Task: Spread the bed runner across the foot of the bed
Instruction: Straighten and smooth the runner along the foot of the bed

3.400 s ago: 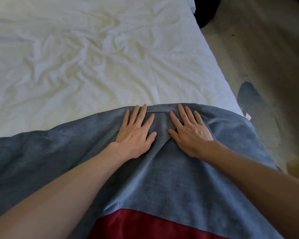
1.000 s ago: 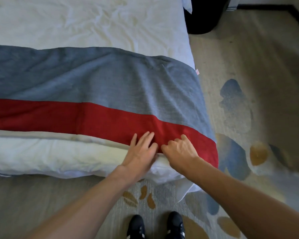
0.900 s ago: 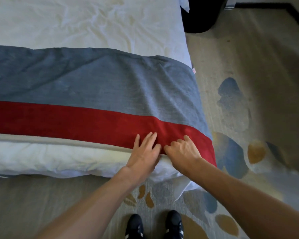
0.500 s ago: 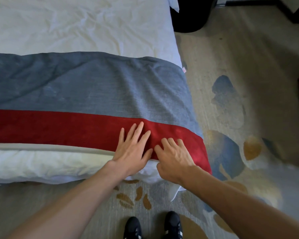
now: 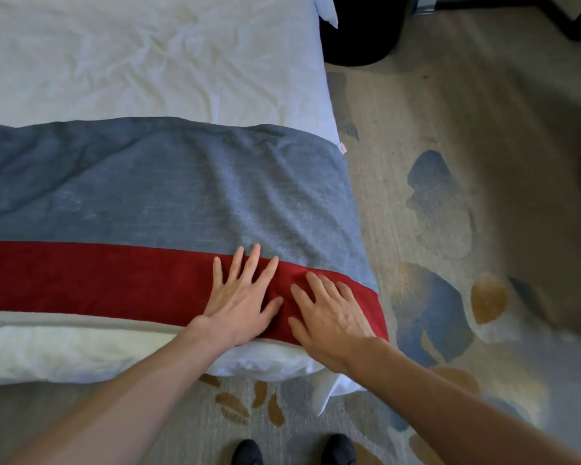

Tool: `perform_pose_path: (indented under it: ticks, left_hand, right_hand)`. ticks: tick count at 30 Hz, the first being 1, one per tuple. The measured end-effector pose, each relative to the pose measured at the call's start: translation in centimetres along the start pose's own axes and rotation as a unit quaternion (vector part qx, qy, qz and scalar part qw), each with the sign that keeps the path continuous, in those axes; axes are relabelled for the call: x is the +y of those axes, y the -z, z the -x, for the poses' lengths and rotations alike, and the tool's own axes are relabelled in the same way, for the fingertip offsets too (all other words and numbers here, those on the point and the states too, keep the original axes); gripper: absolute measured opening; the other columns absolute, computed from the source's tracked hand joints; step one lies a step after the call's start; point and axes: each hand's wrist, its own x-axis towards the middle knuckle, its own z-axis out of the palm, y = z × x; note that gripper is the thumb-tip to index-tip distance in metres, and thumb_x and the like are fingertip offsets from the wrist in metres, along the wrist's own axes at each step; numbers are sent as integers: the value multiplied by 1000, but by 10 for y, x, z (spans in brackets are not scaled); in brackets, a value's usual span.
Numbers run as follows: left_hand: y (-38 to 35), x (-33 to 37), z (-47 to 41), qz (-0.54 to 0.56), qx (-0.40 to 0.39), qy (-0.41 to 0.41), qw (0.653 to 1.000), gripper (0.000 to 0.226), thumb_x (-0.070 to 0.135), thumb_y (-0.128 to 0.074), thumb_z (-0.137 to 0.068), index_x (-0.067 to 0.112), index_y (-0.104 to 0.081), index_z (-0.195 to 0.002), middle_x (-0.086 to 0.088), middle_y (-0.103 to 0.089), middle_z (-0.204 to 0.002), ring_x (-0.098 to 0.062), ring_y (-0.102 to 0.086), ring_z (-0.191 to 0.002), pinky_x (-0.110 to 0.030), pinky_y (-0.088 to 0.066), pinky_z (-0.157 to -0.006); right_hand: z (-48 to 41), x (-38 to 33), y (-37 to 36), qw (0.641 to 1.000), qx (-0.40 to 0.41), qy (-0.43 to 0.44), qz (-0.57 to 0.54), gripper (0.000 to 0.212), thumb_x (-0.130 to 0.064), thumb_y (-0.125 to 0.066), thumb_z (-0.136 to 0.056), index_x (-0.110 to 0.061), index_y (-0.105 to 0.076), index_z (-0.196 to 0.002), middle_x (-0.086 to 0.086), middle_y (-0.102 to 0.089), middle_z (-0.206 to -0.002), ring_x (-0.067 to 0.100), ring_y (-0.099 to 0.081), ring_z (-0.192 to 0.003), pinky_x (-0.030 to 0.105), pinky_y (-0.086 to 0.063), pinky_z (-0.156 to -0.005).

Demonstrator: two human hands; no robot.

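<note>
I had the bed runner (image 5: 168, 196) lying across the foot of the bed (image 5: 148, 62). It ran in from the left of the view to the bed's right edge, where its end hung a little way over the side. Its wide grey-blue band (image 5: 131, 182) sat farther up the bed against the crumpled white sheet (image 5: 188, 78). Its red band (image 5: 81, 276) ran along the foot edge, with a thin beige strip (image 5: 64, 318) and a white duvet fold (image 5: 47, 354) just below it.

My left hand (image 5: 240, 303) lay flat on the red band near the right corner of the foot. Its fingers (image 5: 250, 263) were straight, spread wide and holding nothing, and the longest tips touched the seam with the grey-blue band. My right hand (image 5: 329, 317) lay just beside it, nearer the bed's right edge and also flat on the red. Its fingers (image 5: 316, 286) were slightly bent, narrower in their spread, and pressing rather than gripping.

A small pink tag (image 5: 342, 148) stuck out at the runner's far right corner. Right of the bed was patterned carpet (image 5: 450, 229) with blue and ochre patches. A dark round object (image 5: 359, 31) stood on the floor by the bed's right edge, up at the top of the view. The toes of two dark shoes (image 5: 247, 453) showed at the bottom.
</note>
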Motion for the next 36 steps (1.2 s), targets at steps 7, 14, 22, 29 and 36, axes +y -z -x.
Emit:
perform_pose_path:
  ticks: [7,14,22,29,36]
  left_hand:
    - [29,11,-35,30,69,71,995,70,59,-30,-89,30,-11,-150,-7,3,-160,-27,3,-146,-52,1,-115]
    - [51,31,-85,48,114,130,984,69,51,-44,-91,23,-20,-149,-10,-6,-159,-29,-8,-145,-52,-7,-116]
    - [56,19,-143,74,116,225,965,68,53,-38,-92,24,-16,-150,-9,-2,-159,-27,-1,-145,-55,-4,-114]
    - [35,7,-146,88,82,310,943,72,57,-28,-85,20,-33,-146,-11,-19,-157,-28,-16,-144,-58,-11,-113]
    - [35,18,-150,114,89,375,916,76,58,-23,-83,18,-27,-147,-16,-9,-157,-33,-4,-145,-58,-4,-114]
  right_hand:
    - [-19,39,37,998,63,-20,-17,50,-42,-47,-79,-11,-60,-116,21,-55,-124,36,-54,-113,51,-44,-94]
    - [-48,97,68,999,28,-16,1,52,-34,-45,-90,-12,-38,-136,19,-34,-140,34,-38,-124,46,-33,-100]
    - [-125,126,92,996,-8,76,52,54,-31,-45,-92,-12,-32,-141,19,-26,-147,34,-30,-131,47,-29,-106]
    - [-210,137,97,981,-47,166,88,57,-30,-48,-89,-13,-31,-141,20,-27,-146,36,-28,-133,46,-28,-105]
    - [-253,138,93,963,-68,245,94,57,-24,-55,-86,-18,-39,-140,28,-26,-147,40,-26,-137,49,-29,-104]
